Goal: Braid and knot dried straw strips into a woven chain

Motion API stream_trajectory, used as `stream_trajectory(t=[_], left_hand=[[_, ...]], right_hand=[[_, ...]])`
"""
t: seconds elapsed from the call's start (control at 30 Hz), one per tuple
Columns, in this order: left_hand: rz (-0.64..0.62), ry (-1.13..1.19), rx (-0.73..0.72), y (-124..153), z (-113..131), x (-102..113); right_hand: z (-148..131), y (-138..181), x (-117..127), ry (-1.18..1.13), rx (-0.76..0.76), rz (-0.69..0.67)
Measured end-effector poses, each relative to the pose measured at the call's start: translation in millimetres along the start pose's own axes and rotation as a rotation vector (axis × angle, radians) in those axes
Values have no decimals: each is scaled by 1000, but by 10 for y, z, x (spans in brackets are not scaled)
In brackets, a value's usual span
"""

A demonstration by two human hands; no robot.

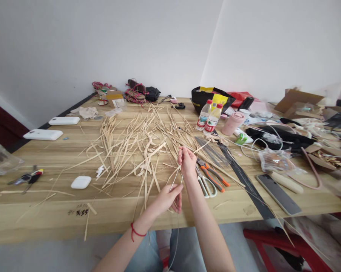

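- Nearest my camera: the wearer's forearms over blue jeans [142, 253]; red cord bracelet [136, 231] on the left wrist.
- Left hand [168, 197]: fingers closed, pinching a thin pale strand [175, 177]; a tail of it hangs toward the lap.
- Right hand [187, 161]: ahead of the left, fingertips drawn together on the strand's upper part. The strand is held above the near part of the wooden table [54, 223].
- Near table edge, left: dark stamped characters [82, 212]; I cannot read them with confidence.
- Beyond, left: white case [81, 182], no lettering I can make out. Right: dark-screened phone [278, 193].
- Just beside the right forearm: white-handled scissors [203, 180], orange-handled pliers [215, 176].
- Mid-table: loose heap of straw-coloured strips [127, 151].
- Behind it, right: two red-capped bottles [212, 121]; the nearer label is red and white with a green emblem, text too small for me.
- Farther: black bag [198, 100], yellow panels, yellow lettering, a code-like square; wording illegible.
- Far left: small carton [114, 99], white label, print unreadable.
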State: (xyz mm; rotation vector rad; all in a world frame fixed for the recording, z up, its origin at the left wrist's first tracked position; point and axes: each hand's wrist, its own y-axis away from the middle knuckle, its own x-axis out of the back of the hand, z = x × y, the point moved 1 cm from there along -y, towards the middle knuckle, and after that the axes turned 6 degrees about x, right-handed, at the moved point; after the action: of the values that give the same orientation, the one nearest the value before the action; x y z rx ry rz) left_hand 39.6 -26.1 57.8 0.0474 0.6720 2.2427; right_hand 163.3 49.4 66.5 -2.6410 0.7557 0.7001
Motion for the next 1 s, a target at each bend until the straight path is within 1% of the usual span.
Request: stream_trajectory(t=[0.1,0.17,0.23,0.33,0.4,0.47,0.6,0.67,0.73,0.83,0.9,0.93,1.0], left_hand=[[91,-29,-63,-73,-55,-39],[102,-13,-61,-80,-59,-40],[33,25,-27,-38,-35,-21],[-118,49,22,81,9,26],[-168,42,32,136,3,45],[-146,23,24,130,-44,40],[24,-49,-13,-8,-161,-12],[50,-41,-15,-54,-166,-22],[24,4,3,-47,-130,-8],[-92,50,42,25,-75,35],[-158,60,61,56,-87,47],[-159,57,69,55,-111,45],[-90,28,86,16,-184,22]], right_hand=[[21,10,-2,6,-2,5],[21,6,10,23,-2,13],[8,-14,33,26,3,18],[-23,-69,76,-4,14,22],[-32,-108,97,-38,22,29],[-20,-138,102,-66,26,35],[56,-171,73,-63,-1,35],[92,-201,61,-40,-16,36],[116,-252,66,-26,-22,36],[140,-351,103,-41,-25,37],[166,-404,140,-44,-29,49],[184,-420,159,-37,-32,59],[229,-427,192,-14,-40,76]])
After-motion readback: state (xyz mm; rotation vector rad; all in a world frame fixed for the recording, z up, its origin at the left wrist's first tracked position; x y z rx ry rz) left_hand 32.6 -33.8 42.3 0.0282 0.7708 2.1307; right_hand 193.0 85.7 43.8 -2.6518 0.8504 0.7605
